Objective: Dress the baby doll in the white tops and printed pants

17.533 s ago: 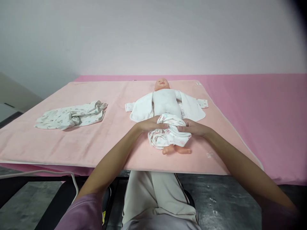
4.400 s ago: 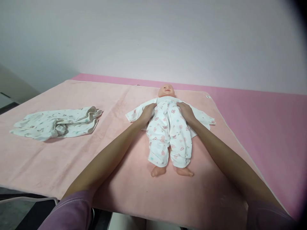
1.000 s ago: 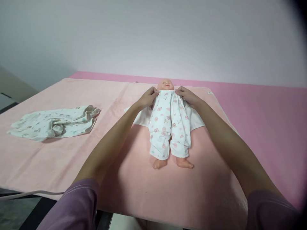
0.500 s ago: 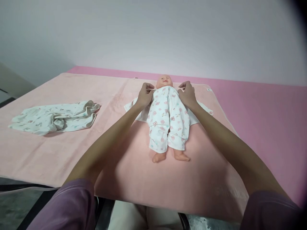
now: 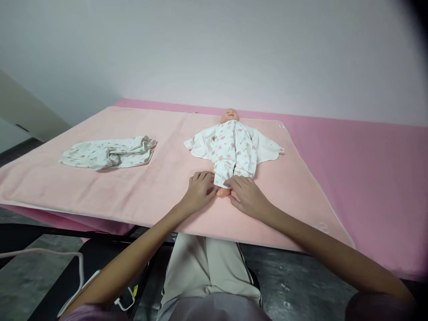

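A baby doll (image 5: 230,114) lies on its back, head away from me. White printed baby trousers (image 5: 234,142) cover it from just under the chin to the ankles. Wide white sleeves (image 5: 267,146) spread out on both sides of its body. My left hand (image 5: 199,191) is closed at the outer edge of the left-hand trouser cuff. Across from it, my right hand (image 5: 250,196) has its fingers closed on the inner side of that same cuff. One bare doll foot (image 5: 223,192) shows between my hands; my right hand hides the other.
A crumpled white printed baby garment (image 5: 110,154) lies to the left on the peach blanket (image 5: 160,196). Pink cloth (image 5: 361,178) covers the table beneath and to the right. A pale wall (image 5: 214,53) rises behind. A white cable (image 5: 80,267) hangs at lower left.
Both hands have come from the doll's shoulders down to one trouser cuff. The sleeves are now in full view, and the camera looks from slightly farther back.
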`<state>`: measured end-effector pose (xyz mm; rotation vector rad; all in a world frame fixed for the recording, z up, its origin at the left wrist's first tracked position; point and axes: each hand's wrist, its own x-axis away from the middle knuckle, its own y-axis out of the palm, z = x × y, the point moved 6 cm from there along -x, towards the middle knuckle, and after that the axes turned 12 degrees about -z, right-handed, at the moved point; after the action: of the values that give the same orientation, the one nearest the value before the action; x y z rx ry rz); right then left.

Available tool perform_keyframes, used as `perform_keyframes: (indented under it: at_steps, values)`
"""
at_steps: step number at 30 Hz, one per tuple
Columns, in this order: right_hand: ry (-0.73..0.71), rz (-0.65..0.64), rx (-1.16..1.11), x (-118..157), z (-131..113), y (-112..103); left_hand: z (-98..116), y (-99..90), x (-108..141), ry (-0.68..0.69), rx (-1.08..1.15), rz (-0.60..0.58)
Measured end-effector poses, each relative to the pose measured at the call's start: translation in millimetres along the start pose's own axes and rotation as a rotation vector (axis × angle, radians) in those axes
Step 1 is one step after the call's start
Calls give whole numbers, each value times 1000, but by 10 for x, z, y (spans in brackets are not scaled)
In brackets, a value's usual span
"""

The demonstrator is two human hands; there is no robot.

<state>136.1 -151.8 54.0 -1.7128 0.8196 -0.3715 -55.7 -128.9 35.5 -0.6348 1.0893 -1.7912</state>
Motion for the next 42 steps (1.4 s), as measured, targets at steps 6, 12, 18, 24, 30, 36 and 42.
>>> perform_keyframes:
  at_steps: [6,12,18,24,30,36,42]
  values:
    - [73,106,-100,-21,106,-17,91,-75,-4,-57,-72,93]
    - [4,72,-137,-9,62,70,238,-105,271,-60,-102,138]
    - [-84,57,-163,43,70,42,339,-90,455,-47,-251,127]
    - [-164,26,-174,88,97,-35,356,48,460,-56,-266,117]
    - [-347,20,22,87,52,-152,282,167,396,-80,-133,95]
    - [-430,50,-13,355,544,-355,398,28,586,-17,-126,144]
    - [-131,-125,-224,361,1069,-247,872,-34,328,170,-195,157]
